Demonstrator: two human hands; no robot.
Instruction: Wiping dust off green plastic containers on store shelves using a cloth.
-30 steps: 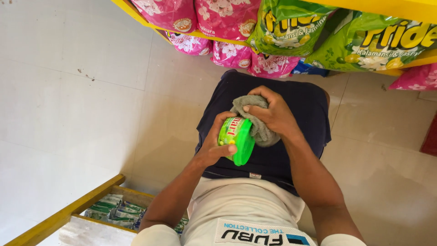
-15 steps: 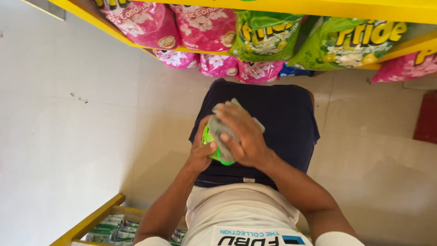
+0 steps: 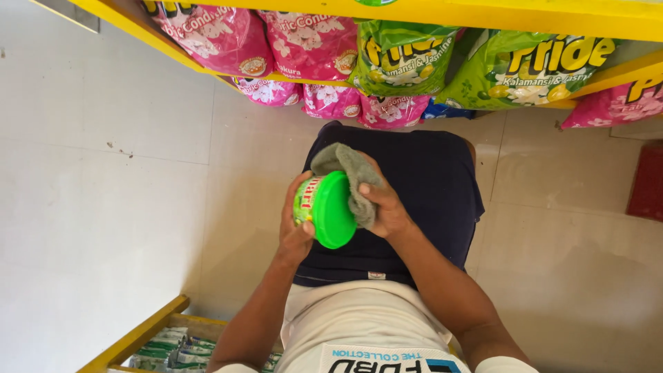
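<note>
My left hand (image 3: 295, 228) grips a small round green tub (image 3: 323, 207) with a bright green lid, tilted so the lid faces me. My right hand (image 3: 385, 207) holds a grey cloth (image 3: 351, 176) and presses it against the upper right edge of the lid. Both hands are over my lap, above my dark shorts (image 3: 414, 186) and white shirt.
A yellow shelf (image 3: 483, 15) runs along the top, stacked with pink bags (image 3: 311, 41) and green bags (image 3: 525, 65). More pink bags (image 3: 331, 100) lie on a lower level. A yellow rack (image 3: 138, 338) with small packets is at bottom left. A red crate (image 3: 646, 183) stands at right on the tiled floor.
My right hand with the cloth has slid from over the tub's lid to its upper right edge, so the lid shows again. The view has shifted slightly.
</note>
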